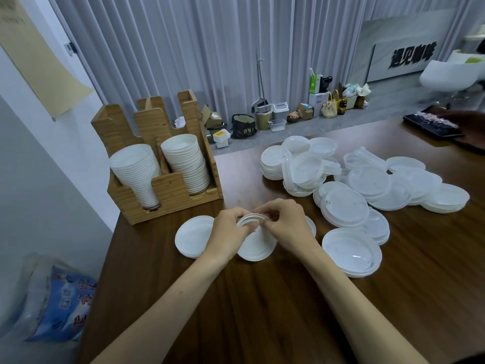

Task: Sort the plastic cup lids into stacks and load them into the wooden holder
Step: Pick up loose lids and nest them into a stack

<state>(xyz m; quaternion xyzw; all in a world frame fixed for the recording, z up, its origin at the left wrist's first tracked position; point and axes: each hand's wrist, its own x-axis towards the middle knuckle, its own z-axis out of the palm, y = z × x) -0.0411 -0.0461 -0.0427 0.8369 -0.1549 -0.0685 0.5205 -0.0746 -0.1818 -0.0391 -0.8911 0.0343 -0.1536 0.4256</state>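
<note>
**Seating a lid on the near stack (256, 248)**

On the table (262, 311), the wooden holder (162, 185) stands back-left, two slots loaded, in reach. The unsorted pile (367, 185) lies right. My left hand (231, 232) and right hand (286, 224) pinch one lid (252, 219) by its rim, likely to square it.
</note>
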